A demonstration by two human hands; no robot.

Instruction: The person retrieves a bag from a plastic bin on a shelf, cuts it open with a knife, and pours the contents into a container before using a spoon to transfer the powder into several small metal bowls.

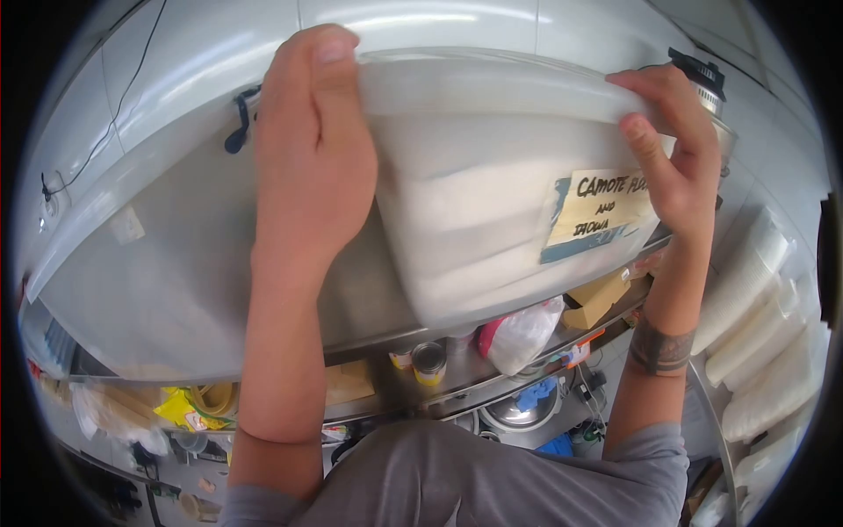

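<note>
A translucent white plastic storage bin (474, 211) stands before me on a steel shelf, a pale filling showing through its wall. On its front is a handwritten label (601, 206) starting with "CAMOTE", its right end cut off from view. My left hand (312, 149) grips the top left corner by the lid (492, 83), thumb up and the other fingers hidden. At the top right corner, my right hand (672, 145) is closed round the lid's rim, thumb in front. Left of my left hand sits a second, larger translucent bin (176, 272) with a blue latch (237, 127).
A lower shelf holds a can (429, 362), a tied plastic bag (527, 334) and a cardboard box (597, 299). Stacks of white containers (746, 272) line the right side. Behind the bins rises a tiled wall (421, 22); a black-topped appliance (698, 79) is at the back right.
</note>
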